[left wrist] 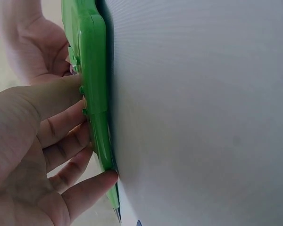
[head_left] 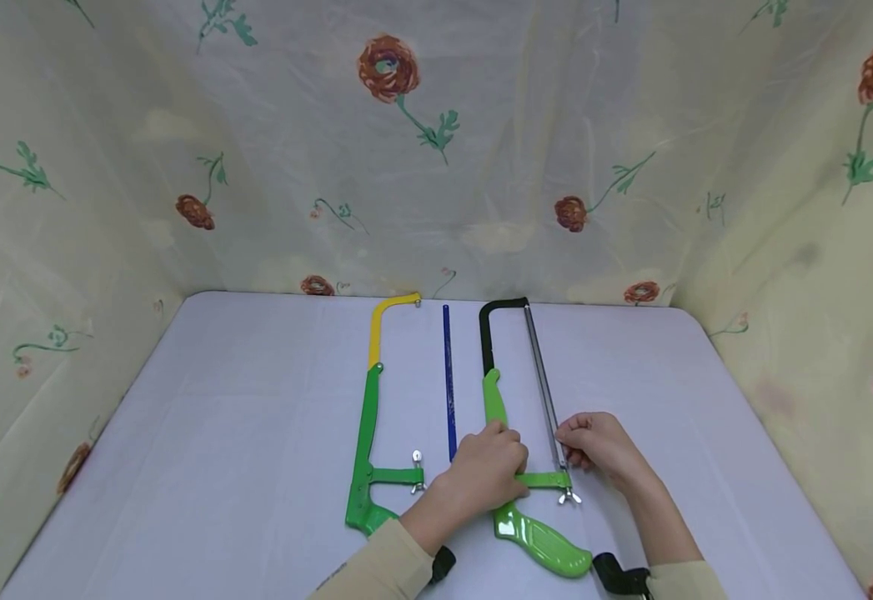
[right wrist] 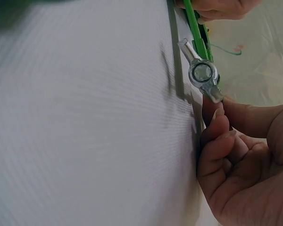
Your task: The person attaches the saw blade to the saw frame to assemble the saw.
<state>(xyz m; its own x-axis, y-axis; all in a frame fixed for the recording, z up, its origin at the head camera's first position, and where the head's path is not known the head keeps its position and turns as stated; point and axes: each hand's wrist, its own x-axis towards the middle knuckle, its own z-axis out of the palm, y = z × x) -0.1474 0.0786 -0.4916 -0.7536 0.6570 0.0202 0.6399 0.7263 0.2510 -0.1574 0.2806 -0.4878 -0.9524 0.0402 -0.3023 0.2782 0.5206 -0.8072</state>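
- The light green hacksaw point(head_left: 544, 542) lies on the white table point(head_left: 256, 400), right of centre, its black front frame pointing to the far edge and its handle toward the person.
- The left hand point(head_left: 484, 471) grips this saw's green frame, fingers curled around it above the handle.
- The right hand point(head_left: 601, 446) pinches the lower part of the grey blade point(head_left: 543, 375) between thumb and fingers, near the short green arm that carries a silver wing nut point(head_left: 569, 497).
- The grey blade's far end meets the tip of the black frame.
- To the left lies a second hacksaw, the yellow-and-green hacksaw point(head_left: 364, 425), with its own silver screw and wing nut; the left sleeve point(head_left: 379, 567) hides its handle.
- A blue blade point(head_left: 449, 375) lies between the two saws, its lower end hidden by the left hand.
- The left hand also covers part of the light green frame in the head view.
- A black wrist mount point(head_left: 619, 577) by the right cuff sits just beside the light green handle's end.
- Flower-printed cloth point(head_left: 271, 167) surrounds the table's far edge and sides.
- Pale marks run along the blue blade and small dark lettering crosses the left sleeve, both too small to read.
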